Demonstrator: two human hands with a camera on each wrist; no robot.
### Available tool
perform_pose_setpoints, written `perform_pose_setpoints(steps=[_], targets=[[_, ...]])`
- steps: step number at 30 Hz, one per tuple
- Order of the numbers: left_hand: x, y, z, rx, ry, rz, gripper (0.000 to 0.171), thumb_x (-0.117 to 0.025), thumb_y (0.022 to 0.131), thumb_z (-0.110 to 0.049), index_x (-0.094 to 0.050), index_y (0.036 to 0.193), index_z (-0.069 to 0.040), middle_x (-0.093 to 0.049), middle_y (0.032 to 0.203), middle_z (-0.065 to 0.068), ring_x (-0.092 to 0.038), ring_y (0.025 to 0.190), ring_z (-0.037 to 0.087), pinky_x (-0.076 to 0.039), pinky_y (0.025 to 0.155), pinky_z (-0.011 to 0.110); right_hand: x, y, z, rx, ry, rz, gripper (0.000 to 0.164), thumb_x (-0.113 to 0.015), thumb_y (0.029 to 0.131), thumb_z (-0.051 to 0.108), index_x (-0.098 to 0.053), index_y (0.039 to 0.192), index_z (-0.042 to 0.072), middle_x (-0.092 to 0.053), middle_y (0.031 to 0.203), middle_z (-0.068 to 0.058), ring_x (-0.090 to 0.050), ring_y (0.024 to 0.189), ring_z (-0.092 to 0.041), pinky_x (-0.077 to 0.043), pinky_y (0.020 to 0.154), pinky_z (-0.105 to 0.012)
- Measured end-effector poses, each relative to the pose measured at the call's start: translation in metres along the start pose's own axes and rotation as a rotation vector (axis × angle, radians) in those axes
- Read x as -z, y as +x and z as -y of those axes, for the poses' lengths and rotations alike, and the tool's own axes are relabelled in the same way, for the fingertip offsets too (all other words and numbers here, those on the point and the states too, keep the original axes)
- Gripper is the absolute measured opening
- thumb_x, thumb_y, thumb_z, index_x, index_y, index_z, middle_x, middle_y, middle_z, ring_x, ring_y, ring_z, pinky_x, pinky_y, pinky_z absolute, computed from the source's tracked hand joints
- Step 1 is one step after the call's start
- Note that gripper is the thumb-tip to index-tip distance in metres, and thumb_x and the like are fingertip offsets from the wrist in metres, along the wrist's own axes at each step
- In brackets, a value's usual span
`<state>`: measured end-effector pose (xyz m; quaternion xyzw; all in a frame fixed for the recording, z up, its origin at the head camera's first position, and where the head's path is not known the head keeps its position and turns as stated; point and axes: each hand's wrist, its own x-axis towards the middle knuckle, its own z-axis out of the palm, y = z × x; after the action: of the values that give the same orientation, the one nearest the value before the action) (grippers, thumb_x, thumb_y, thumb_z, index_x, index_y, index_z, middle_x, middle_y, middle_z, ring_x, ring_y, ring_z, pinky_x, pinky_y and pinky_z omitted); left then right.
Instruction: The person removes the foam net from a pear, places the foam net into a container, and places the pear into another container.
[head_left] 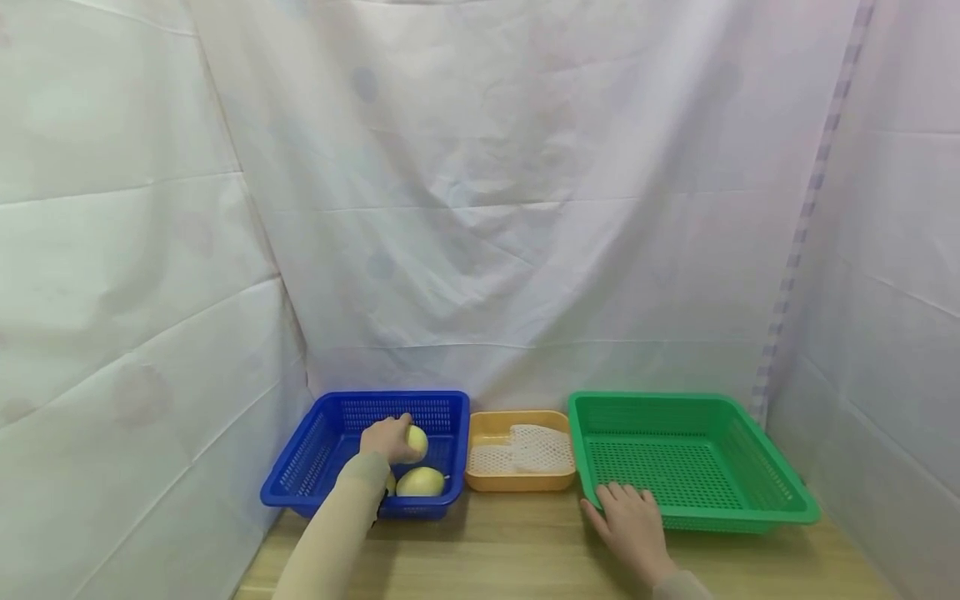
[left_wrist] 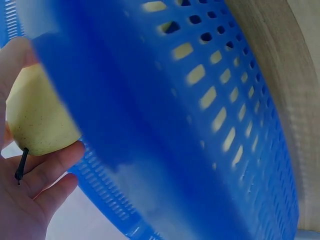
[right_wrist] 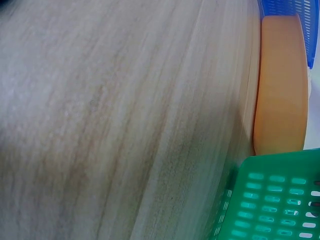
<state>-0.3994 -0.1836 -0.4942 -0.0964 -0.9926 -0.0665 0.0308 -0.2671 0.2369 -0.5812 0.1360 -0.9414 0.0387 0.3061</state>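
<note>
My left hand (head_left: 386, 439) grips a pale yellow pear (head_left: 417, 445) inside the blue basket (head_left: 288, 497). In the left wrist view, thumb and fingers wrap this pear (left_wrist: 42, 112), and its dark stem points toward the palm. Below it lies a second pear (head_left: 423, 482) by the basket's near side, with part of another pear (head_left: 391, 483) beside it, mostly hidden by my arm. My right hand (head_left: 632, 527) rests its extended fingers on the near left corner of the green basket (head_left: 780, 512), thumb outside. The right wrist view does not show this hand.
Between the baskets stands an orange tray (head_left: 517, 482) holding white foam netting (head_left: 542, 448). The three containers line up along the back of the wooden table (head_left: 517, 550). White cloth (head_left: 480, 208) hangs behind them and on both sides.
</note>
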Motion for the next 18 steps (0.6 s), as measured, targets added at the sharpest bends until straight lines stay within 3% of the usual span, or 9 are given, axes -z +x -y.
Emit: perform_pose_setpoints(steps=[7,18], targets=[[-0.004,-0.003,0.006,0.082,0.025,0.041,0.082,-0.079,0.068,-0.045,-0.053,0.136,-0.007,-0.065,0.103,0.015,-0.061,0.082,0.031,-0.051,0.066,0.047,-0.002,-0.001,-0.001,0.015,0.01,-0.038,0.03,-0.067,0.086,0.045,-0.053,0.075,0.021,-0.046,0.067,0.008,-0.044,0.06,-0.013,-0.033,0.058,-0.032],[-0.013,-0.002,0.011,0.121,0.015,0.077,0.083,-0.079,0.07,-0.045,-0.051,0.137,-0.005,-0.065,0.105,0.017,-0.062,0.085,0.034,-0.051,0.069,0.049,-0.002,-0.001,0.0,-0.003,0.017,-0.016,0.03,-0.068,0.086,0.045,-0.053,0.076,0.021,-0.046,0.068,0.008,-0.044,0.061,-0.013,-0.035,0.06,-0.035]])
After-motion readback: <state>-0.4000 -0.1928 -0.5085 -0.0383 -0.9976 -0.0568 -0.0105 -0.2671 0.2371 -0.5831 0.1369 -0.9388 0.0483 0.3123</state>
